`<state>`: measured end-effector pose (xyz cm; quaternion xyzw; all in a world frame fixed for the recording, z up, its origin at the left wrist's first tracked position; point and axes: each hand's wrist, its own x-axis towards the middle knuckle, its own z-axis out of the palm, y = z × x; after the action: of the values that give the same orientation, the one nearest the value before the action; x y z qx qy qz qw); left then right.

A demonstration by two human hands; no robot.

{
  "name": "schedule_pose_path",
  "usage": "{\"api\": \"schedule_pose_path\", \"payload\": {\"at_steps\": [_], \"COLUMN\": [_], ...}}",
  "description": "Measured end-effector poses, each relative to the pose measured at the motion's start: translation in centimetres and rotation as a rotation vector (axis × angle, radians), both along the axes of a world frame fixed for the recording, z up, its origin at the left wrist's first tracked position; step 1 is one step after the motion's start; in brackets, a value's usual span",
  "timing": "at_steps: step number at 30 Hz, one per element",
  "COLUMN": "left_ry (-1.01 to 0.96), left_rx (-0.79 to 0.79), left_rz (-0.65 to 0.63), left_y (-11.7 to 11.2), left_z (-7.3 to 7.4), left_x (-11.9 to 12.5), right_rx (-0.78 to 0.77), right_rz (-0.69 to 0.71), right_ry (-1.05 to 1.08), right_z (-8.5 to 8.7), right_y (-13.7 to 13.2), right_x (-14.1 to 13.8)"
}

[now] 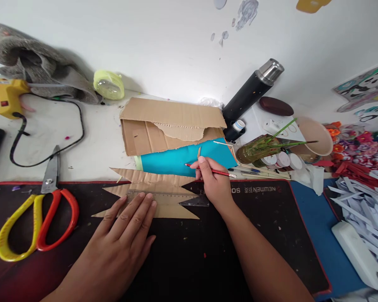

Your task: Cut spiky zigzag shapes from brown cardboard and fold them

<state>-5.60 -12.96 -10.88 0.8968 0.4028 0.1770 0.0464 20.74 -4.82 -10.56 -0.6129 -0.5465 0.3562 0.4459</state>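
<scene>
My left hand lies flat, its fingertips pressing a clear ruler onto a piece of cardboard with pointed, zigzag ends. The ruler runs crosswise over the cardboard and sticks out past its right notch. Closed around a red pencil, my right hand hovers just above the right end of the cardboard, the pencil tip pointing left. Behind it lie a blue sheet and a folded, torn piece of cardboard.
Large scissors with red and yellow handles lie at left, near a yellow glue gun and its cord. A black thermos stands behind. A jar with green stems and white paper strips are at right.
</scene>
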Motion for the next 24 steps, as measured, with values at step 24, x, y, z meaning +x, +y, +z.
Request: {"api": "schedule_pose_path", "payload": {"at_steps": [24], "left_ry": [-0.008], "left_rx": [-0.007], "left_rz": [0.01], "left_y": [0.01], "left_z": [0.32], "left_x": [0.09], "right_rx": [0.035], "right_rz": [-0.037], "right_ry": [0.126], "right_z": [0.13], "right_y": [-0.13], "right_x": [0.06]}}
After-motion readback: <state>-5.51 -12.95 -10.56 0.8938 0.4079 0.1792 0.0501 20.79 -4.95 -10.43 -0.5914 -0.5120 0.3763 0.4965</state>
